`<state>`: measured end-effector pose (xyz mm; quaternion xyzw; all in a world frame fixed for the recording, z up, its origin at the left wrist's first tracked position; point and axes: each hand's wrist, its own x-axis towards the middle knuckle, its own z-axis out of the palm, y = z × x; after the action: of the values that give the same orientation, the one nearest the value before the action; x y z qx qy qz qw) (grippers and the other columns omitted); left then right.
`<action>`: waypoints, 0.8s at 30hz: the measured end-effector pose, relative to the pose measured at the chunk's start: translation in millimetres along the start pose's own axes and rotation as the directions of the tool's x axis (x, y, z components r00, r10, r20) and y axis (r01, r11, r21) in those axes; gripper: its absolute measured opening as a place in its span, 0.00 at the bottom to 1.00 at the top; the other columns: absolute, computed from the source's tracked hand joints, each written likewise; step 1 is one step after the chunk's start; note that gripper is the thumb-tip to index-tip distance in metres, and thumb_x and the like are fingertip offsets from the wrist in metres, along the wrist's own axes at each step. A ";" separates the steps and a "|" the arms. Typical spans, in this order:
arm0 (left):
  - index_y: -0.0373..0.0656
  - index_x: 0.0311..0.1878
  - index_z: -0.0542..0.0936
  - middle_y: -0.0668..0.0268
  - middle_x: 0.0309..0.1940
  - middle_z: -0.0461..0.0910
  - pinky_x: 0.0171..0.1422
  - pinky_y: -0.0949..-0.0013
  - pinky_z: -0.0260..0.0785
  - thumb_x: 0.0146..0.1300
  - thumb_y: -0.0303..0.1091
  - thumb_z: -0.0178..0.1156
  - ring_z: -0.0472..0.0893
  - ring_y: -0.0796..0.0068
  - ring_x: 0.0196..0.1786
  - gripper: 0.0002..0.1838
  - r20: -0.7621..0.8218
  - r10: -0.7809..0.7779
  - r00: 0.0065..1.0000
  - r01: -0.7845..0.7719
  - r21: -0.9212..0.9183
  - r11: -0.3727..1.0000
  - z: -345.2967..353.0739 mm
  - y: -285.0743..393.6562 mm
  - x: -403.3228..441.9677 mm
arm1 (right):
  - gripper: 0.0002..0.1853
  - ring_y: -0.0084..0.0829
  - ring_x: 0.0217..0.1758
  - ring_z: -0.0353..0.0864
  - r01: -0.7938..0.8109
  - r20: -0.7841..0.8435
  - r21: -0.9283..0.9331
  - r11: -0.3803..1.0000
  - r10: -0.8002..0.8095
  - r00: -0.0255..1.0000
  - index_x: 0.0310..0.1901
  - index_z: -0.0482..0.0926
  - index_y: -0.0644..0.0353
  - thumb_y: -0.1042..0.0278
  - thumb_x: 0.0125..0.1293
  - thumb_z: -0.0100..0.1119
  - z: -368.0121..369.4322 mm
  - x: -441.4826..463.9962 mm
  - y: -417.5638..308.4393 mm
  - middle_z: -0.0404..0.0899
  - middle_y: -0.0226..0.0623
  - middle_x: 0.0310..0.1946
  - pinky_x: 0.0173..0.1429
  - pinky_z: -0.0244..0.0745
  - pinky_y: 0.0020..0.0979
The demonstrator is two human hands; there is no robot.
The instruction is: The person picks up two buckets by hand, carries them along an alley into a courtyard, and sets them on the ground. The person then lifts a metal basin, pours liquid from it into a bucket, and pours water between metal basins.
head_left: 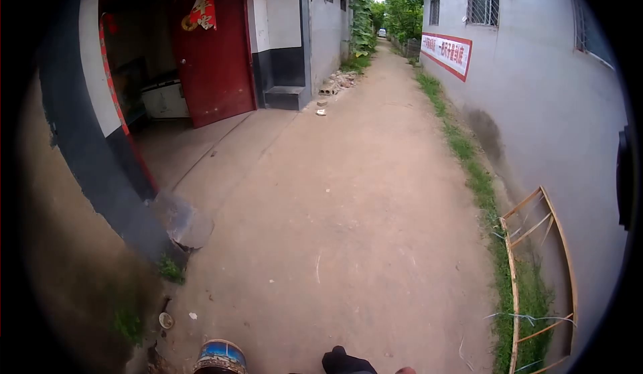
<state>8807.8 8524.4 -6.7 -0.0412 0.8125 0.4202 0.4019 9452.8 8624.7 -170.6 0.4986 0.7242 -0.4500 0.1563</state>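
- the right hand (406, 370), or what looks like it, shows only as a sliver at the bottom edge; whether its fingers are apart, together or clamped on something, i cannot tell.
- the left hand lies outside the view, so its state cannot be told either.
- just left of the right hand is a dark shape (345, 360), cut off by the edge; what it is, and whether the hand touches it, i cannot tell.
- farther left of the hand, well apart from it, stands a blue round container (223, 356) with a worn rim, partly cut off.
- beyond that container, to the hand's far left, a small round object (166, 320) lies near the wall base.
- right of the hand, a wooden frame (512, 267) leans by the grey wall (522, 106), over a grass strip (479, 180).
- ahead of the hand runs a dirt path (348, 206).
- ahead and left of it, a red door (218, 59) stands ajar.
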 end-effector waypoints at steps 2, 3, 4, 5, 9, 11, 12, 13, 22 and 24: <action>0.42 0.40 0.65 0.60 0.44 0.69 0.46 0.46 0.58 0.52 0.43 0.41 0.68 0.55 0.47 0.17 -0.044 -0.048 0.998 0.045 -0.061 0.997 17.0 26.6 9.1 | 0.10 0.29 0.25 0.79 -0.435 0.095 0.725 0.534 0.548 0.831 0.34 0.75 0.66 0.74 0.49 0.51 -125.7 47.5 -32.4 0.77 0.37 0.24 0.26 0.75 0.27; 0.42 0.40 0.65 0.60 0.44 0.69 0.46 0.46 0.58 0.52 0.43 0.41 0.68 0.55 0.47 0.17 -0.064 -0.082 0.995 0.075 -0.105 0.992 27.8 38.4 14.3 | 0.10 0.29 0.24 0.79 -0.389 -0.047 0.647 0.656 0.543 0.838 0.34 0.75 0.66 0.75 0.48 0.51 -189.3 70.6 -56.9 0.77 0.38 0.24 0.24 0.75 0.27; 0.42 0.40 0.65 0.60 0.44 0.69 0.46 0.46 0.58 0.52 0.43 0.41 0.68 0.55 0.47 0.17 -0.082 -0.116 0.990 0.102 -0.158 0.982 37.2 47.2 22.1 | 0.10 0.30 0.24 0.79 -0.299 -0.138 0.691 0.658 0.527 0.839 0.34 0.75 0.67 0.75 0.48 0.51 -245.1 94.6 -76.6 0.76 0.39 0.23 0.23 0.74 0.26; 0.42 0.41 0.65 0.60 0.44 0.69 0.46 0.46 0.58 0.52 0.43 0.41 0.68 0.55 0.47 0.17 -0.102 -0.149 0.984 0.126 -0.201 0.971 47.2 55.8 31.0 | 0.11 0.31 0.24 0.79 -0.194 -0.203 0.756 0.625 0.506 0.838 0.36 0.74 0.67 0.75 0.48 0.51 -291.7 122.0 -91.7 0.76 0.40 0.24 0.23 0.74 0.27; 0.42 0.41 0.65 0.60 0.44 0.69 0.47 0.46 0.58 0.52 0.43 0.41 0.67 0.55 0.48 0.17 -0.142 -0.291 0.946 0.218 -0.386 0.896 98.6 94.1 94.8 | 0.13 0.32 0.25 0.78 0.040 -0.385 0.763 0.646 0.404 0.830 0.39 0.72 0.68 0.76 0.49 0.50 -438.7 240.4 -140.2 0.76 0.40 0.27 0.24 0.73 0.28; 0.42 0.41 0.65 0.59 0.44 0.69 0.47 0.46 0.58 0.52 0.43 0.41 0.67 0.55 0.48 0.18 -0.147 -0.380 0.913 0.265 -0.496 0.827 127.2 118.2 135.0 | 0.13 0.32 0.25 0.78 0.047 -0.378 0.772 0.634 0.399 0.835 0.39 0.72 0.68 0.76 0.49 0.50 -474.5 293.8 -160.1 0.76 0.40 0.26 0.24 0.73 0.29; 0.42 0.42 0.65 0.59 0.44 0.69 0.47 0.46 0.58 0.52 0.43 0.41 0.67 0.55 0.48 0.18 -0.146 -0.422 0.895 0.283 -0.546 0.789 139.5 132.2 154.5 | 0.13 0.33 0.26 0.78 0.067 -0.383 0.788 0.612 0.402 0.832 0.39 0.72 0.68 0.76 0.49 0.50 -487.5 320.2 -173.0 0.76 0.40 0.26 0.24 0.73 0.29; 0.42 0.42 0.65 0.59 0.44 0.69 0.47 0.46 0.58 0.52 0.43 0.41 0.67 0.55 0.48 0.18 -0.134 -0.458 0.879 0.300 -0.591 0.749 156.3 152.7 174.9 | 0.13 0.33 0.26 0.78 -0.003 -0.303 0.804 0.595 0.413 0.859 0.39 0.71 0.68 0.76 0.50 0.50 -498.6 342.6 -190.1 0.75 0.40 0.26 0.25 0.73 0.30; 0.42 0.43 0.65 0.59 0.45 0.69 0.47 0.46 0.58 0.53 0.44 0.41 0.67 0.55 0.50 0.18 -0.094 -0.632 0.769 0.305 -0.815 0.493 253.4 313.6 277.6 | 0.12 0.31 0.31 0.78 -0.462 0.345 0.625 0.629 0.307 0.887 0.40 0.73 0.63 0.71 0.53 0.51 -541.1 492.8 -211.7 0.77 0.35 0.31 0.30 0.75 0.30; 0.42 0.43 0.65 0.59 0.45 0.69 0.47 0.47 0.58 0.53 0.44 0.41 0.67 0.55 0.50 0.19 -0.095 -0.655 0.750 0.283 -0.848 0.448 278.8 340.2 301.8 | 0.11 0.32 0.25 0.75 -0.216 0.185 0.687 0.694 0.120 0.975 0.35 0.75 0.59 0.67 0.49 0.57 -568.8 539.0 -203.6 0.77 0.38 0.28 0.20 0.70 0.32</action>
<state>8639.2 9024.7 -83.6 -0.5312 0.5569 0.5825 0.2617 9158.9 9377.6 -123.0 0.5553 0.4383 -0.7056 0.0406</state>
